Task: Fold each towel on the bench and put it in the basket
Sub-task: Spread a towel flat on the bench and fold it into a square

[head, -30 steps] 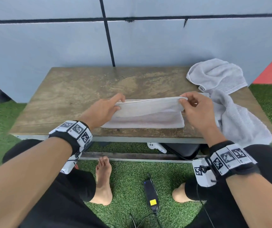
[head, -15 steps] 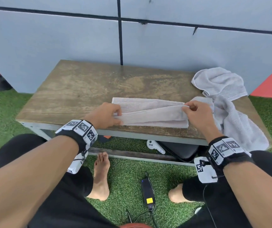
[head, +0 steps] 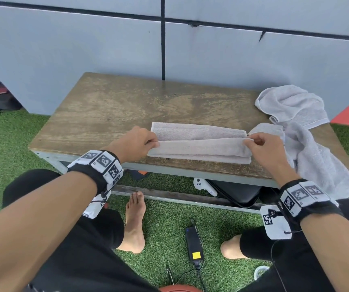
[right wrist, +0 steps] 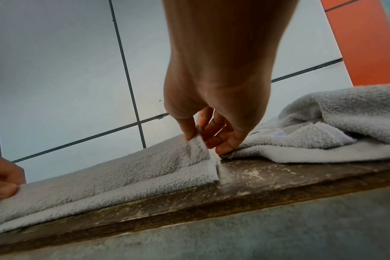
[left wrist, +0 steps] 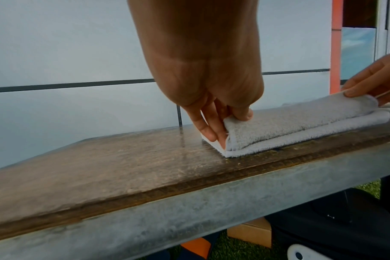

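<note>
A pale grey towel (head: 201,144) lies in a long folded strip near the front edge of the wooden bench (head: 110,110). My left hand (head: 136,142) pinches the strip's left end (left wrist: 236,130) between thumb and fingers. My right hand (head: 264,148) pinches the upper layer's right corner (right wrist: 198,140) a little above the bench. The near layer is folded over toward the far one, whose far band still shows. Crumpled grey towels (head: 304,127) lie heaped at the bench's right end, just beside my right hand. No basket is in view.
A grey panelled wall (head: 169,49) stands right behind the bench. Under the bench sit a black bag (head: 239,192) and a white controller (head: 204,185). A black charger (head: 193,242) with cable lies on the green turf between my bare feet.
Both hands have brought the towel's lifted edge down and away from me, laying the near layer over the strip. The head view has shifted a little to the left.
</note>
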Demonstrator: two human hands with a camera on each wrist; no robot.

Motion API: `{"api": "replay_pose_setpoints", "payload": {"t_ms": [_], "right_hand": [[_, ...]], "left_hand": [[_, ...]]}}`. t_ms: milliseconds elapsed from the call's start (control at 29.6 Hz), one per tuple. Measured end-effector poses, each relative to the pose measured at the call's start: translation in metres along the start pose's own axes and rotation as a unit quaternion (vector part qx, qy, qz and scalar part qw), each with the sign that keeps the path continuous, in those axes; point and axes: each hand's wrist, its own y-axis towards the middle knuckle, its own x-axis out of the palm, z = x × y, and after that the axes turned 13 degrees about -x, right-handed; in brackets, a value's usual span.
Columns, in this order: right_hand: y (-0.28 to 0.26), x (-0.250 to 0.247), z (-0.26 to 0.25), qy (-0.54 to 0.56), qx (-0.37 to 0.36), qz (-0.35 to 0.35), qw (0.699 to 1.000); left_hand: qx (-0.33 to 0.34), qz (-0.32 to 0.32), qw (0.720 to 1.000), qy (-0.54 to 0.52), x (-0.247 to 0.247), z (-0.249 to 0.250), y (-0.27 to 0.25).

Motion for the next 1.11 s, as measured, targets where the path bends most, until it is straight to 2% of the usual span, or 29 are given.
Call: {"api": "replay_pose_setpoints", "payload": {"t_ms": [169, 270, 371, 506, 675, 810, 1012, 1114], "right_hand": [[0.002, -0.005, -0.003, 0.002, -0.002, -0.005, 1.0], [0.011, -0.016, -0.013, 0.005, -0.015, 0.0, 1.0], [0.031, -0.034, -0.034, 0.011, -0.044, 0.019, 0.999], [0.073, -0.063, -0.065, 0.009, -0.086, 0.065, 0.994], [0.114, -0.095, -0.102, -0.007, -0.123, 0.089, 0.988], [0.137, -0.113, -0.117, 0.001, -0.139, 0.107, 0.985], [0.156, -0.133, -0.132, -0.021, -0.152, 0.085, 0.984], [0.163, -0.139, -0.138, -0.023, -0.158, 0.09, 0.983]], "left_hand": [[-0.004, 0.017, 1.0, -0.015, -0.012, 0.002, -0.003], [0.005, 0.06, 0.998, -0.031, -0.033, 0.009, -0.005], [0.016, 0.108, 0.993, -0.035, -0.063, 0.018, 0.002], [0.075, 0.153, 0.985, 0.01, -0.11, 0.034, 0.021], [0.074, 0.183, 0.98, 0.025, -0.164, 0.05, 0.041], [0.065, 0.187, 0.98, -0.005, -0.192, 0.06, 0.047], [0.051, 0.181, 0.981, -0.058, -0.22, 0.068, 0.059], [0.04, 0.171, 0.983, -0.051, -0.231, 0.074, 0.062]]}}
